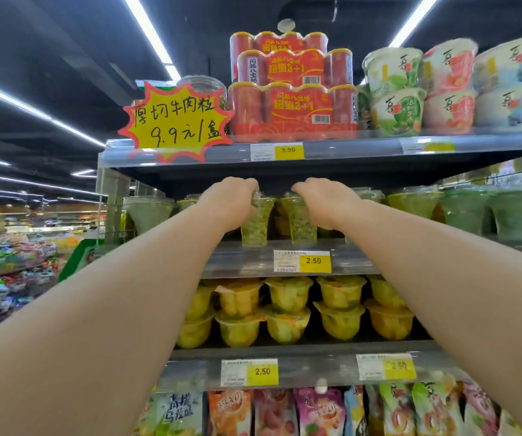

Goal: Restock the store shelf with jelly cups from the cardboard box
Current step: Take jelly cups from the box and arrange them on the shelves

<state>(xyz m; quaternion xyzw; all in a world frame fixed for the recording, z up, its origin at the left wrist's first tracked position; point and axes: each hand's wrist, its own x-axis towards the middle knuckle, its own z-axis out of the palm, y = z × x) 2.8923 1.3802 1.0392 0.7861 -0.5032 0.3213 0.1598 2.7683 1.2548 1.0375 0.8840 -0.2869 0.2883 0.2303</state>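
Hands, left (pixel 233 201) and right (pixel 324 201), each closed around a tall jelly cup (pixel 255 223) above the 2.50 price tag (pixel 302 261), needed to set both upright, not tilted.

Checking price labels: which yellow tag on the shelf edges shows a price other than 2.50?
The top shelf's tag, below the red can packs, reads 9.90; the lower shelves' yellow tags read 2.50.

Starburst sign (pixel 176 121) reads "9.9"; shelf tags (pixel 288 150) show 9.90 and, seemingly, 2.50 (pixel 314 261).
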